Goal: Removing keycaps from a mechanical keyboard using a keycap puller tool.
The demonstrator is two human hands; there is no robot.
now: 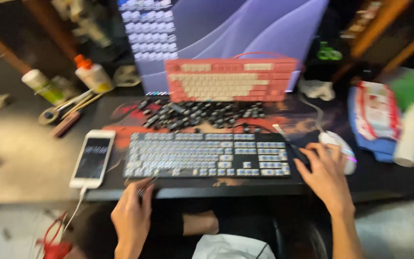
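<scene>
A black keyboard [207, 156] with its keycaps off and bare switches showing lies on the desk mat in front of me. A pile of loose black keycaps [200, 114] sits just behind it. My left hand [132, 213] is at the keyboard's front left corner, pinching a thin dark tool [147, 184]. My right hand [326, 172] rests with spread fingers on the keyboard's right end, next to a white mouse [337, 143]. The picture is motion-blurred.
A pink and cream keyboard [231, 79] leans against the monitor [226, 29]. A white phone [93, 158] on a cable lies to the left. Bottles [92, 74], scissors [58, 111], a red and white packet [374, 112] and a white bottle [410, 134] crowd the sides.
</scene>
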